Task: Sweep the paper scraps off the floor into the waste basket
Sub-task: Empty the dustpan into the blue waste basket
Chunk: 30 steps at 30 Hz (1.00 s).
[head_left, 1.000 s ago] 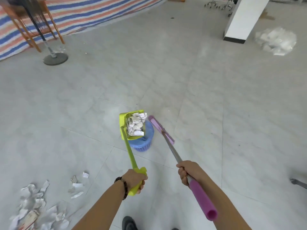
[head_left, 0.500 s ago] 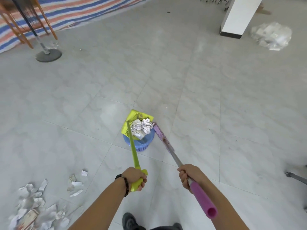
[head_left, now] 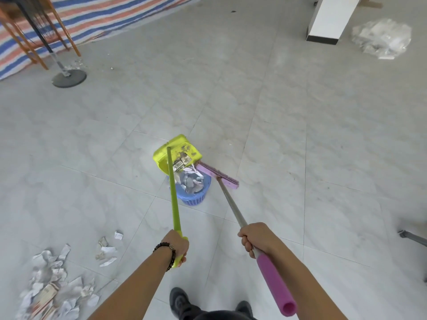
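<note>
My left hand (head_left: 176, 247) grips the long handle of a lime green dustpan (head_left: 178, 152). The pan is tipped over the far rim of a small blue waste basket (head_left: 196, 197), and crumpled paper lies inside the basket. A scrap with a barcode hangs at the pan's lip. My right hand (head_left: 256, 239) holds the grey and pink handle of a broom (head_left: 217, 175); its pink head rests beside the basket's right rim. A pile of paper scraps (head_left: 53, 285) lies on the floor at the lower left, with a few loose pieces (head_left: 107, 249) nearer my left arm.
Grey tiled floor (head_left: 300, 146) all around. A stand with a round base (head_left: 69, 78) and wooden legs stand at the upper left by a striped tarp. A white pillar (head_left: 330, 19) and a clear plastic bag (head_left: 383, 39) are at the upper right. My shoes show at the bottom.
The dustpan has tilted forward over the basket, and the paper it carried has slid into the basket. The broom head has shifted to the basket's right side.
</note>
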{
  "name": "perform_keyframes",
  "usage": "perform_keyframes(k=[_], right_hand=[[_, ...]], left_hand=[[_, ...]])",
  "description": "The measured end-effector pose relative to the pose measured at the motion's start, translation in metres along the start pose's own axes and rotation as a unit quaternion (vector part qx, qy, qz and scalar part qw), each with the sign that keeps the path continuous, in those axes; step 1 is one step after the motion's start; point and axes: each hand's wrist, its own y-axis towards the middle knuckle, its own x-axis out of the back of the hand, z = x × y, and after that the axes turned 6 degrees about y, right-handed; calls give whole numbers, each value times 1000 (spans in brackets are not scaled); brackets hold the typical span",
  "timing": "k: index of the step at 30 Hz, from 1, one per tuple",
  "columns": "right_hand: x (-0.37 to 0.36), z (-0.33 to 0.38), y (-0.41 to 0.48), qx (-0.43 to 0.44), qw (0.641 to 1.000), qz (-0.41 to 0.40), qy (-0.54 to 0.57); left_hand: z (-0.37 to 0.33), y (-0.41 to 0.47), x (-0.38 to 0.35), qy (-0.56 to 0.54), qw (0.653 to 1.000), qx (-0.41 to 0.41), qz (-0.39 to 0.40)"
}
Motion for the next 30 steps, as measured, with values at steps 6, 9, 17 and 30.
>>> perform_keyframes(k=[6,9,17,30], right_hand=[[14,-9,-8,12,1000,8,-16],[25,-11,-18,23,999,21,-30],[21,-18,-10,85,982,41,-162],[20,-28,-9,128,968,13,-216]], left_hand=[[-4,1,3,28,1000,-3,-9],[-5,-3,-1,28,1000,14,3],[-16,-17,-17,27,999,15,32],[-3,-27,7,-2,1000,0,-10]])
